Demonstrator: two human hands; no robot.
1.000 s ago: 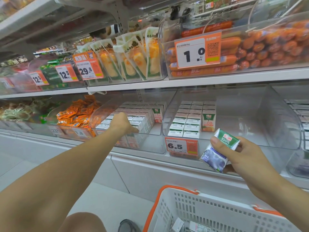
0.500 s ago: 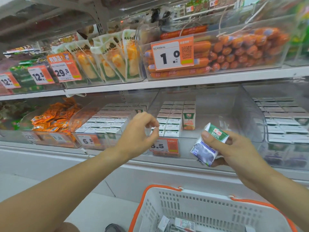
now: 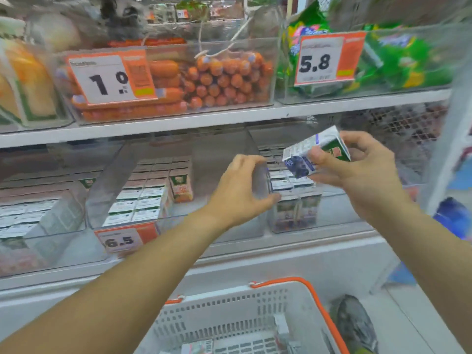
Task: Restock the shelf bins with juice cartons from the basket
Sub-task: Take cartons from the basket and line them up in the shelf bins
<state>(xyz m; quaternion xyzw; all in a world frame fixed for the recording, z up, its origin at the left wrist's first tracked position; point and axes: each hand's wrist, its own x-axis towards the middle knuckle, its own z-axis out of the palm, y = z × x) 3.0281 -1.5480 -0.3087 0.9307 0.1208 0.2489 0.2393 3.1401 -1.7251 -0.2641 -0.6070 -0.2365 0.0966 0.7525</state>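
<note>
Carton [image 3: 310, 155] in R hand [image 3: 357, 175] grip; L hand [image 3: 242, 192] seemingly clutching carton-filled bin [image 3: 261, 180] edge.

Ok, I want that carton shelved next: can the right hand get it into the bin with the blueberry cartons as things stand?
Probably yes. The right hand holds the juice carton just above that clear bin, whose top is open. The left hand grips the bin's front left corner, to the side of the way in.

— Where's the left hand [image 3: 242, 190]?
— Arm stretched forward and up, fingers curled round the front edge of a clear bin [image 3: 263, 180].
— And the right hand [image 3: 357, 175]?
— Raised a little higher, just beside the left, thumb and fingers pinching a carton [image 3: 306, 159], tilted
</note>
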